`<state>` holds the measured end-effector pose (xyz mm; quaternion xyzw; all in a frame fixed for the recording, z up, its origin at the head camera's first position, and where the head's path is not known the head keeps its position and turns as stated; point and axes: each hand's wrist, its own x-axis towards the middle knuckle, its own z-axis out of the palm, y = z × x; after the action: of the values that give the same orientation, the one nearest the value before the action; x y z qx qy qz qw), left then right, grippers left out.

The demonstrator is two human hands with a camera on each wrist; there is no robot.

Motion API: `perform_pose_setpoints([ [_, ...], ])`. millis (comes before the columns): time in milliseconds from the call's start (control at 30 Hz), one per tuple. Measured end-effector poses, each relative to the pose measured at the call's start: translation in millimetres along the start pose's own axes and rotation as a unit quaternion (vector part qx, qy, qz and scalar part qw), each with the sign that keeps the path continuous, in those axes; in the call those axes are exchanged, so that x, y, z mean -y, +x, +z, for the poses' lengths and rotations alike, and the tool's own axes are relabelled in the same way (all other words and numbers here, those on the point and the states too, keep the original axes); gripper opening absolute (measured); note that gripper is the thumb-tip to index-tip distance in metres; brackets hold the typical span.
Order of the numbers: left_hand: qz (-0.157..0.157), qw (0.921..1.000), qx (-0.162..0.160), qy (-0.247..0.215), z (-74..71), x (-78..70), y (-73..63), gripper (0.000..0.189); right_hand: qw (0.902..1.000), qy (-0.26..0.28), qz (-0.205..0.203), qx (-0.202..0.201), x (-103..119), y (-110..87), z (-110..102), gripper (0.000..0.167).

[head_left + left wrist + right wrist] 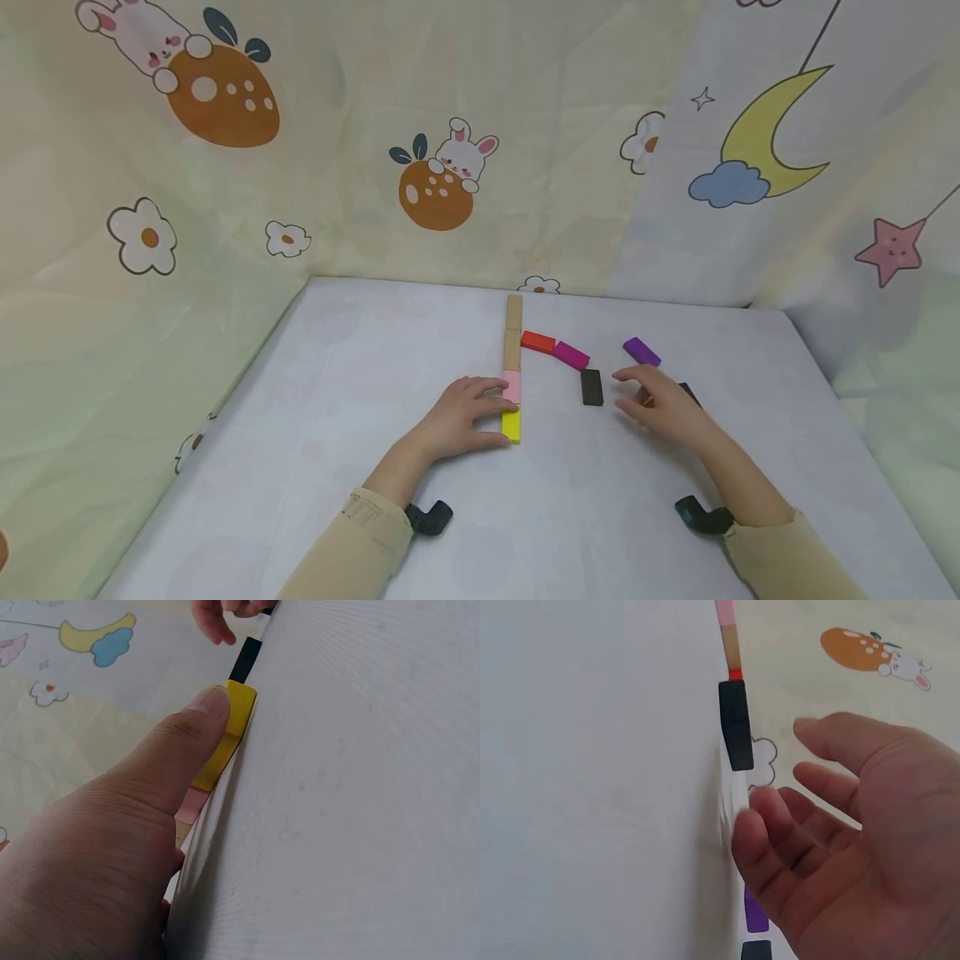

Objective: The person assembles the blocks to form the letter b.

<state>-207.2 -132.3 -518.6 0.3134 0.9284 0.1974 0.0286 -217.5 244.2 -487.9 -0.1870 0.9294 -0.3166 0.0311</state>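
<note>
A straight column of blocks runs up the middle of the table in the head view: a yellow block nearest, a pink block behind it, then two tan blocks. My left hand holds the yellow block, its thumb at the near end and fingers by the pink block. The left wrist view shows the thumb against the yellow side. Red, magenta and black blocks curve off to the right. My right hand hovers right of the black block, fingers loosely bent, holding nothing.
Beyond the right hand lies a purple block. Another black block is partly hidden by that hand. A white cloth covers the table, with printed curtain walls at its back and sides.
</note>
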Motion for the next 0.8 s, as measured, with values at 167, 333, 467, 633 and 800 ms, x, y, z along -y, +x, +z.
perform_pose_setpoints([
  [167,0.002,1.0,0.0,0.003,1.2,0.5,0.2,0.056,0.9982,-0.014,-0.009,-0.057,-1.6,-23.1,2.9,0.031],
  [333,0.0,1.0,0.002,0.003,1.2,0.4,0.3,0.056,0.992,-0.036,0.009,-0.121,-6.9,-41.4,2.3,0.017],
  [467,-0.001,1.0,0.003,0.003,1.1,0.2,0.1,0.056,0.9824,-0.043,0.026,-0.18,-14.3,-47.0,-1.4,0.014],
  [633,-0.003,1.0,0.003,0.003,1.3,-0.5,-0.4,0.056,0.9741,-0.044,0.079,-0.207,-22.5,-49.8,-7.0,0.025],
  [800,-0.003,1.0,0.003,0.004,0.5,-1.0,-0.2,0.056,0.9725,-0.045,0.135,-0.184,-31.0,-50.3,-14.0,0.044],
])
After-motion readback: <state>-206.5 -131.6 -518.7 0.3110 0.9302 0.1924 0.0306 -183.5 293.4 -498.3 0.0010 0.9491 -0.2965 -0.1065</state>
